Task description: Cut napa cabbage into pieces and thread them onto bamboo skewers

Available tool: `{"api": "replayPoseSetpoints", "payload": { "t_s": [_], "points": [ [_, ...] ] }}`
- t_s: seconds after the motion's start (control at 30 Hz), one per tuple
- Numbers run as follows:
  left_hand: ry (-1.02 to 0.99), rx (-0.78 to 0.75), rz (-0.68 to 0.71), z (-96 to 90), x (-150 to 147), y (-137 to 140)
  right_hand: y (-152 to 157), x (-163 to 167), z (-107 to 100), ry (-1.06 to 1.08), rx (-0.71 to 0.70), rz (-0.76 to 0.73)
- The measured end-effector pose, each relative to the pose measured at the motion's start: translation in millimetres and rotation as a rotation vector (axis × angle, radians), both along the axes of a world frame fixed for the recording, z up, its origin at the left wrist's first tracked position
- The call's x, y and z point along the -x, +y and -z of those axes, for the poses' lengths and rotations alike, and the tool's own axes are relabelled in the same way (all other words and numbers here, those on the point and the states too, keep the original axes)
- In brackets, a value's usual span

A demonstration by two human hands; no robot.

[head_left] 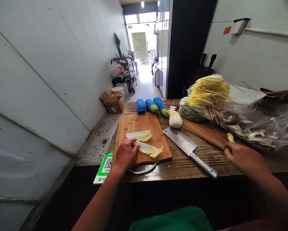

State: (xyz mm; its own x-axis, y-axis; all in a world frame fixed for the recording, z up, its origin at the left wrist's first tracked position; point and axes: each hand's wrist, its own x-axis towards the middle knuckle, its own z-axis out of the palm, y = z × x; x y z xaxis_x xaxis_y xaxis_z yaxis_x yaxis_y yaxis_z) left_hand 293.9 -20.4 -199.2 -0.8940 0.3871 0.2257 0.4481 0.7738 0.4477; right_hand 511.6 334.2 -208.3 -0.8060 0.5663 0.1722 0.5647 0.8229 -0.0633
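On a wooden cutting board (131, 123) lie two strips of napa cabbage leaf, white at the stem and yellow at the frilly edge. My left hand (126, 153) pinches the stem end of the nearer cabbage leaf (150, 149). Just beyond it rests the other cabbage leaf (141, 136). Over on the right, my right hand (242, 157) has its fingers curled at the near end of a bundle of bamboo skewers (203, 131); how many it grips is hidden. A small yellow leaf piece (230, 137) sits just beyond those fingers.
A cleaver (182, 141) lies right of the board, its handle toward me. Behind are a cabbage heart (175, 119), netted green vegetables (152, 106) and a pile of skewered cabbage leaves (208, 91). A plastic bag of mushrooms (251, 128) stands at right, a QR-code sign (105, 166) at left.
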Motion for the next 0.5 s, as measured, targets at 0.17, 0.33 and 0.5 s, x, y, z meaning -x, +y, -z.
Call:
{"api": "replayPoseSetpoints", "payload": {
  "t_s": [0.17,0.33,0.5],
  "points": [
    [-0.092,-0.095,-0.03,-10.3,-1,-10,-45,-27,10,0.434,0.239,-0.144],
    [-0.022,-0.014,-0.148,-19.7,4,-27,-89,-35,14,0.541,0.434,-0.213],
    [-0.046,0.106,-0.129,-19.4,8,-29,-107,-37,20,0.65,0.523,-0.26]
  ]
}}
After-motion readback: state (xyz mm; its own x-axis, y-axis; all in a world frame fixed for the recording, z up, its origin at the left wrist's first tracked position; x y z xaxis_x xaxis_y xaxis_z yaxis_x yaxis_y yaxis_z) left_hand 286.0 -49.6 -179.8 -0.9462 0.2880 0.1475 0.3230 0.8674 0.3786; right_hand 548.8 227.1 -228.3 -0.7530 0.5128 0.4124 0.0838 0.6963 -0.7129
